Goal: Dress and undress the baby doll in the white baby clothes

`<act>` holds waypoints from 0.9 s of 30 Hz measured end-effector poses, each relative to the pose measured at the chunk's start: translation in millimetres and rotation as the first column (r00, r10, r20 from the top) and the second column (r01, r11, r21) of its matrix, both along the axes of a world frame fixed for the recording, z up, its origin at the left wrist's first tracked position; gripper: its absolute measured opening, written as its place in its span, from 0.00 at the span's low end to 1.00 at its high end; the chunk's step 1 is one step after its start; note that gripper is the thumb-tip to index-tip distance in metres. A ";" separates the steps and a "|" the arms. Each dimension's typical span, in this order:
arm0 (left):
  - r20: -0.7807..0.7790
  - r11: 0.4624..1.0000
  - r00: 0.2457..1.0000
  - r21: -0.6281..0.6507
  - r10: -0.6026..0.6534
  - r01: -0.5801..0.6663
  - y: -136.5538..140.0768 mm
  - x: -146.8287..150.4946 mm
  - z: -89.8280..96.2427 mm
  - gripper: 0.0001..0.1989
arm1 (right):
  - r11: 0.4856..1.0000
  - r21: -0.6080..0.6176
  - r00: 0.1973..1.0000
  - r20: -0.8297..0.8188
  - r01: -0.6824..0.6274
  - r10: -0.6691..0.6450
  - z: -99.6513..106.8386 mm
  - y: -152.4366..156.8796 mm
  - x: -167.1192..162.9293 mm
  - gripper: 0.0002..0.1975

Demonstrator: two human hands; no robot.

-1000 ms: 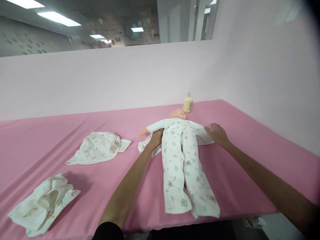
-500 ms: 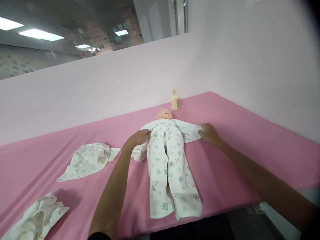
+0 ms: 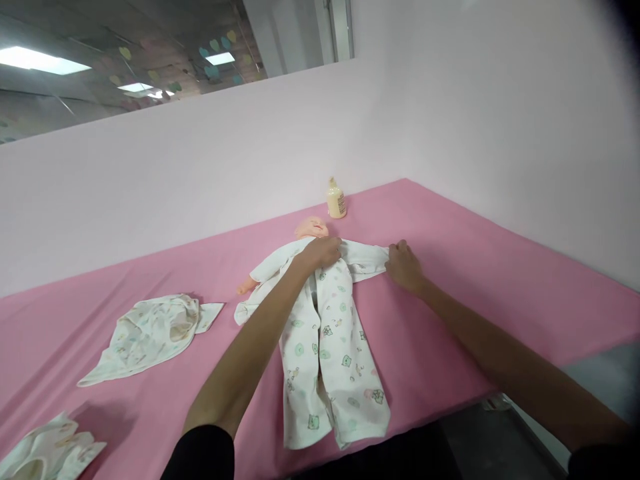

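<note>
A baby doll (image 3: 312, 229) lies on its back on the pink table (image 3: 450, 293), wearing a white printed top and covered from the waist down by white printed trousers (image 3: 327, 353). My left hand (image 3: 324, 252) rests on the doll's chest, fingers closed on the cloth near the trouser waist. My right hand (image 3: 403, 265) pinches the end of the doll's right-side sleeve (image 3: 367, 259). The doll's bare hand (image 3: 245, 287) pokes out of the other sleeve.
A cream bottle (image 3: 337, 198) stands beyond the doll's head by the pale wall. A crumpled white garment (image 3: 150, 333) lies left of the doll, and another folded one (image 3: 45, 457) sits at the near left corner. The table's front edge runs just below the trouser legs.
My left hand has moved from the doll's left side up onto its chest. My right hand has slid slightly inward along the sleeve. The camera has swung and tilted to the right.
</note>
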State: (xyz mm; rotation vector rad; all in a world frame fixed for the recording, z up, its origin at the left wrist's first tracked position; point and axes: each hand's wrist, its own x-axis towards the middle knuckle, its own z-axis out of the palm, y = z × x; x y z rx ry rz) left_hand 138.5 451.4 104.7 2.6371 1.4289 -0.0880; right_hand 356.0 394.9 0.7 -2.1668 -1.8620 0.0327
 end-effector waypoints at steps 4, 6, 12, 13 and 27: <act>-0.129 1.000 0.992 -0.007 -0.002 0.001 8.0 15.7 -3.3 0.10 | 0.998 -0.022 0.998 -0.021 0.059 -0.060 0.7 -0.2 1.0 0.13; -0.190 0.999 0.982 0.027 -0.015 0.020 11.1 19.7 -5.9 0.10 | 0.996 -0.050 0.996 -0.046 0.070 -0.072 2.2 0.1 2.1 0.13; -0.199 0.999 0.980 0.049 -0.004 0.014 14.3 19.0 -8.8 0.13 | 0.989 0.019 0.986 -0.084 0.147 -0.145 13.9 3.6 12.0 0.14; -0.191 0.999 0.982 0.045 0.002 0.007 13.8 17.8 -7.7 0.14 | 0.984 0.051 0.981 -0.099 0.172 -0.166 17.0 4.7 16.3 0.15; -0.259 0.995 0.966 0.089 -0.019 0.043 11.7 29.0 -9.8 0.20 | 0.979 0.005 0.950 -0.241 0.205 -0.198 -3.0 13.4 42.3 0.18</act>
